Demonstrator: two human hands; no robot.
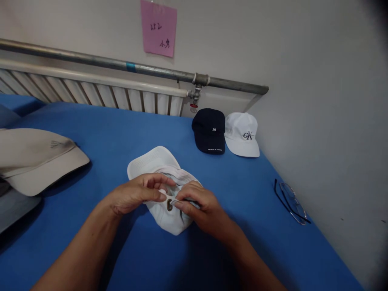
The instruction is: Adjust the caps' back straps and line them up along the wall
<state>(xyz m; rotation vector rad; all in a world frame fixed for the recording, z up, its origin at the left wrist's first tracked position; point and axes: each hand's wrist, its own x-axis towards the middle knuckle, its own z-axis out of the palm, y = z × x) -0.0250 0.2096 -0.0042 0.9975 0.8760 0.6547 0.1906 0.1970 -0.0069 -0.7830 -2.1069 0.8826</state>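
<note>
A white baseball cap lies on the blue table with its brim pointing up and left and its inside partly showing. At its back is a strap with a brass-coloured buckle. My left hand pinches the strap just left of the buckle, its thumb against the white band. My right hand is closed on the strap on the buckle's right side, thumb and forefinger pressed together. Part of the cap's right side is hidden beneath my right hand.
A black cap and a white cap with dark letters sit at the back right. Beige caps are piled at the left. Eyeglasses lie near the right edge. Behind the blue table stand a radiator and a pipe.
</note>
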